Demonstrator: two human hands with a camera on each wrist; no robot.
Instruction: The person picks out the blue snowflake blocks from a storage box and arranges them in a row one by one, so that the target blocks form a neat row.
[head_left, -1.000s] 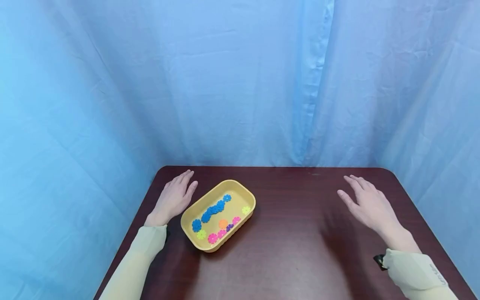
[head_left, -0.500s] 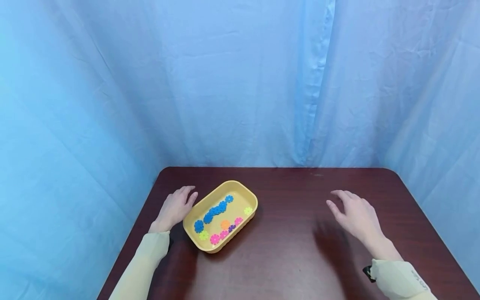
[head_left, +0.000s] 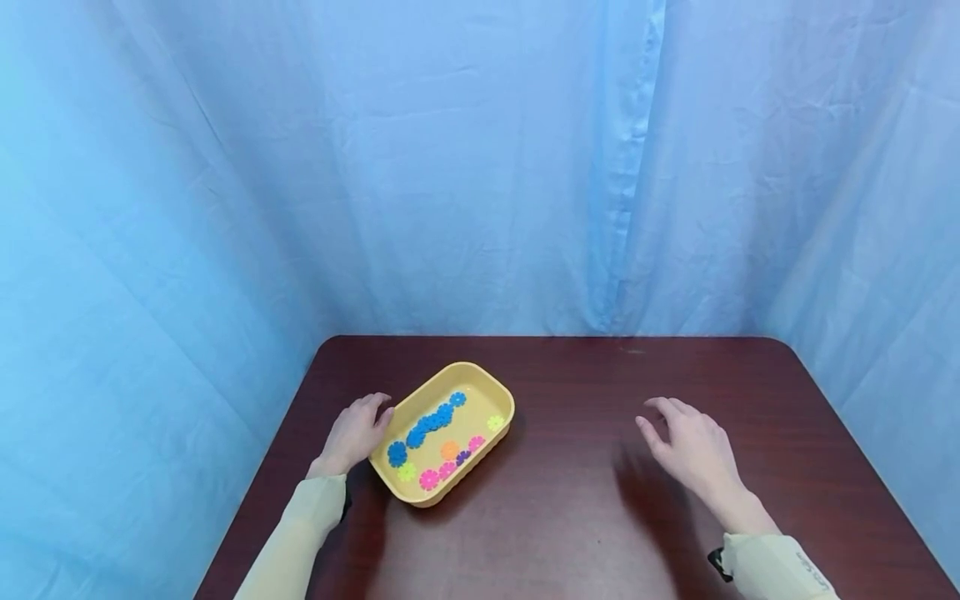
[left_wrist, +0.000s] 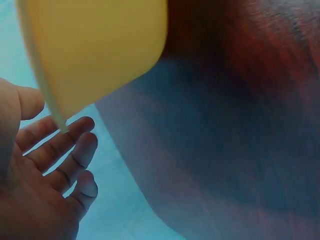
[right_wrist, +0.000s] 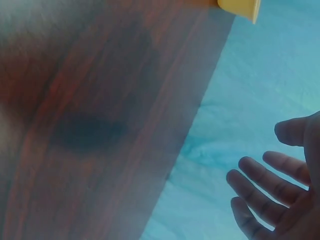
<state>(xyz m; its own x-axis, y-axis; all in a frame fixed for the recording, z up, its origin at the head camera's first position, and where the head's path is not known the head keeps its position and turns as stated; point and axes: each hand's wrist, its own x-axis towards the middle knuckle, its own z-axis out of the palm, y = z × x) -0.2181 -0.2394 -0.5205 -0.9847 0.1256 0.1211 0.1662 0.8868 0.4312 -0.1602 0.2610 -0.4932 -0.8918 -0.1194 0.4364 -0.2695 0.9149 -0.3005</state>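
A yellow plastic tub (head_left: 491, 385) stands at an angle on the dark table, holding several flower-shaped discs. Blue discs (head_left: 431, 422) lie in a line inside it, with pink discs (head_left: 429, 479), yellow-green, orange and purple ones along the near side. My left hand (head_left: 351, 435) is at the tub's left side, thumb by the rim. In the left wrist view, the thumb and loosely bent fingers (left_wrist: 82, 150) lie either side of the tub's edge (left_wrist: 52, 107); firm contact is not clear. My right hand (head_left: 693, 450) hovers over the table's right part, fingers relaxed, holding nothing.
A dark reddish-brown table (head_left: 555, 533) with rounded far corners lies under both hands. Pale blue curtains (head_left: 480, 167) hang behind it and at both sides. Dark bands show at the cuffs of the light sleeves (head_left: 776, 567).
My left hand has come nearer and rightward, up to the tub's rim. The right hand has moved leftward and closer to my body. The tub looks nearly unmoved.
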